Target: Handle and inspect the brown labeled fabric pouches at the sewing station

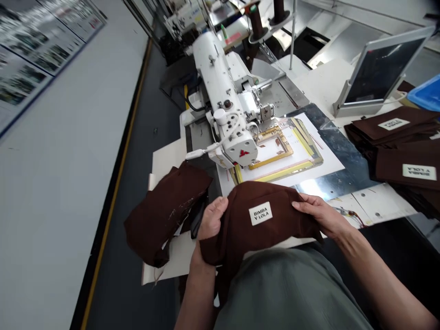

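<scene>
Fingers of left hand and right hand closed on opposite edges of brown fabric piece with white "BIMBA Y LOLA" label, at near table edge. Just left, more brown fabric; to the right, stacked labelled pieces. Beyond, yellow clamp frame under white sewing machine.

A white label sits square on the brown fabric piece and reads "BIMBA Y LOLA" in dark capitals, two lines. Over on the stack of brown pieces, two more white labels carry the same wording, seen upside down. A red mark shows on the sewing machine's head, too small to read. The wall posters are blurred, nothing legible.
</scene>
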